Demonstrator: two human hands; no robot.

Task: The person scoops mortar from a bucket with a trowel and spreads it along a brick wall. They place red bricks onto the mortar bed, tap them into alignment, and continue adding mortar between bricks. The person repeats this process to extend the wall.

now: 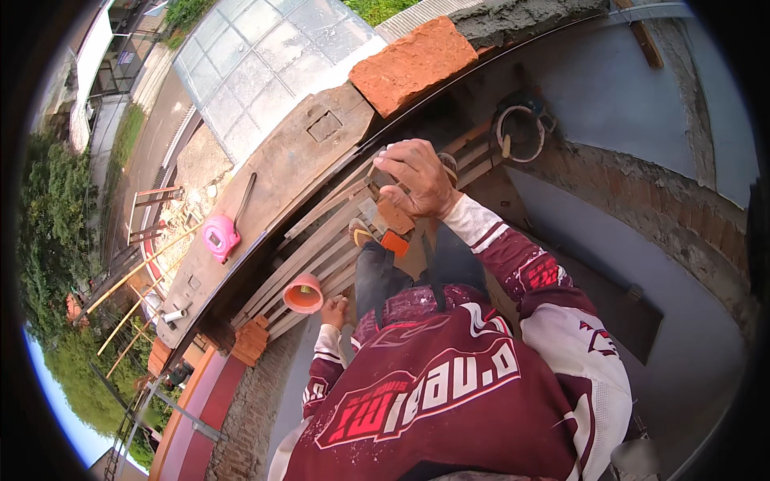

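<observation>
My right hand point(419, 178) is raised beside the wall top, its fingers curled and pinched around something small that I cannot make out. Low at my left side, my left hand point(334, 311) is closed at the rim of a pinkish-orange plastic cup point(301, 297), whose mouth faces up with a little yellowish stuff inside. An orange-red brick point(413, 66) lies on the wall top beyond my right hand, against a bed of grey mortar point(525, 22). Left of the brick, a wide wooden board point(273, 172) runs along the wall; a pink tape measure point(220, 237) and a thin dark tool point(246, 199) rest on it.
Wooden slats point(309, 260) make up the platform under my feet. Beneath my right hand are a brick piece point(393, 216) and a bright orange object point(395, 243). Broken bricks point(250, 341) stand by the left wall; a round hoop-like thing point(521, 132) lies at the right. Outside, the ground lies far below.
</observation>
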